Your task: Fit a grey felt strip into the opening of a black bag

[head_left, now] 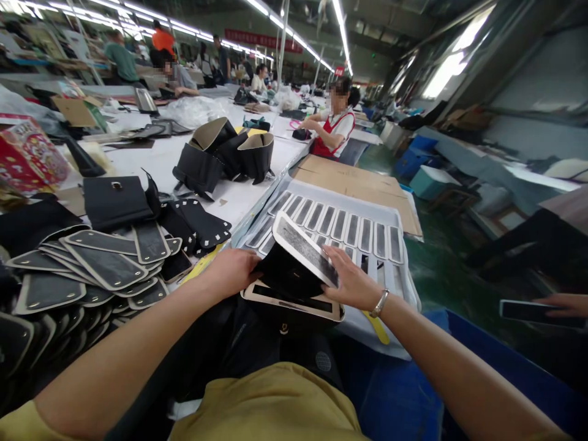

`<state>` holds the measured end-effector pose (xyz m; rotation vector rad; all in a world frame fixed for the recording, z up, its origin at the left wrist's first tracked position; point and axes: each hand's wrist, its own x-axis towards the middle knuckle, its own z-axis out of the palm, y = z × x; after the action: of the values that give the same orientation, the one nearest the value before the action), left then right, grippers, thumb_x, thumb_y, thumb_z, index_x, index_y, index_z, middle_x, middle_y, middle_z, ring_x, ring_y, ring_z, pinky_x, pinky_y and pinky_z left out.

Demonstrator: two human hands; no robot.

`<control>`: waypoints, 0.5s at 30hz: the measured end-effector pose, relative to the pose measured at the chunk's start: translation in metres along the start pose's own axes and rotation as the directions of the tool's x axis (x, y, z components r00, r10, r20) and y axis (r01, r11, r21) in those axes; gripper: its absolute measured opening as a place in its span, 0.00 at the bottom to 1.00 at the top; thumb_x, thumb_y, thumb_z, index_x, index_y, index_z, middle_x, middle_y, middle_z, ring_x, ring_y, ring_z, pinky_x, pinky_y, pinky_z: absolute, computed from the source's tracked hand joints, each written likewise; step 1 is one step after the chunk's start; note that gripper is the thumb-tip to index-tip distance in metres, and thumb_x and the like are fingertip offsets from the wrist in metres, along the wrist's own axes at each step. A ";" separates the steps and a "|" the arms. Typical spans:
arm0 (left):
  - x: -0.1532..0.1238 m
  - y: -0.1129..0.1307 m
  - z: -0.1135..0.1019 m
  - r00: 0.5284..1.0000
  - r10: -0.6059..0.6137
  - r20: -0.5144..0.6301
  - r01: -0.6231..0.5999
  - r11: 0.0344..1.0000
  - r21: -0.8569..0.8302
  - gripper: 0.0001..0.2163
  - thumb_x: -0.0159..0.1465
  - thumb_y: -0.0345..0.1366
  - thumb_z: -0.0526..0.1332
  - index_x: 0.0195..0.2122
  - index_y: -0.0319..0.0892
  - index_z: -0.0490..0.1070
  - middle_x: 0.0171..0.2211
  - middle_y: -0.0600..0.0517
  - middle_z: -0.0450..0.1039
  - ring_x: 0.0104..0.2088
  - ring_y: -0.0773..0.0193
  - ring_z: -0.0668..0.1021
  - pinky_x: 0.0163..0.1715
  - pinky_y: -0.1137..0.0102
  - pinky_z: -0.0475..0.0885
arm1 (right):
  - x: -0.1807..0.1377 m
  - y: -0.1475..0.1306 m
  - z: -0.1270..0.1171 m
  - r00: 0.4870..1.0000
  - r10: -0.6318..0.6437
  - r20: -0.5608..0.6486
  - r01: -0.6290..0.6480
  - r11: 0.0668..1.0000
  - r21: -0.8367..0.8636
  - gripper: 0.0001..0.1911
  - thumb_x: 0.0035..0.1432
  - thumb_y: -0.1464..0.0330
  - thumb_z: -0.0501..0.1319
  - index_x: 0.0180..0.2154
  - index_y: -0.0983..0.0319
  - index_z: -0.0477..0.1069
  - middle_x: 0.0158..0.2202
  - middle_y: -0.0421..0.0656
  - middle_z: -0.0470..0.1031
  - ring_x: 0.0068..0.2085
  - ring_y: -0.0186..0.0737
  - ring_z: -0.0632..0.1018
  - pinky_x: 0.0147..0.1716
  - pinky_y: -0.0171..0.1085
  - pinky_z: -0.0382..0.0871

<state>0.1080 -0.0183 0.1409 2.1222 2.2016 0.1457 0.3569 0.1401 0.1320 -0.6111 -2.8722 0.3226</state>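
In front of my lap is a black bag [312, 317] with a pale rim round its opening and a small metal clasp on its front. Its black flap [287, 269] is tilted up, with a pale-edged dark panel on top. My left hand [234, 271] has its fingers closed on the bag's left edge, the fingertips partly hidden. On the opposite side, my right hand [351, 278] grips the flap's right end, thumb and fingers on either side of it. Behind the bag, rows of pale-edged dark strips [353, 233] lie on a light tray [411, 288].
To the left, dark pale-edged pieces with rivets [105, 260] are piled beside a black bag [117, 202]. More black bags [225, 150] stand on the white table. A cardboard sheet [349, 174] lies beyond the tray. A co-worker in a red apron [334, 125] sits farther back; another person's hand holds a phone [523, 309] at right.
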 end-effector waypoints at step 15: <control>0.024 0.014 0.043 0.991 0.010 0.130 -0.004 0.999 -0.051 0.09 0.57 0.38 0.59 0.31 0.38 0.74 0.32 0.44 0.75 0.37 0.53 0.76 0.36 0.66 0.68 | -0.018 0.014 0.017 0.998 0.049 0.042 -0.048 0.998 -0.040 0.42 0.46 0.63 0.62 0.60 0.66 0.48 0.54 0.52 0.59 0.53 0.49 0.65 0.54 0.46 0.60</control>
<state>0.1265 0.0063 0.1001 2.0509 2.0954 0.0601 0.3746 0.1417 0.1102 -0.6902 -2.9144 0.2907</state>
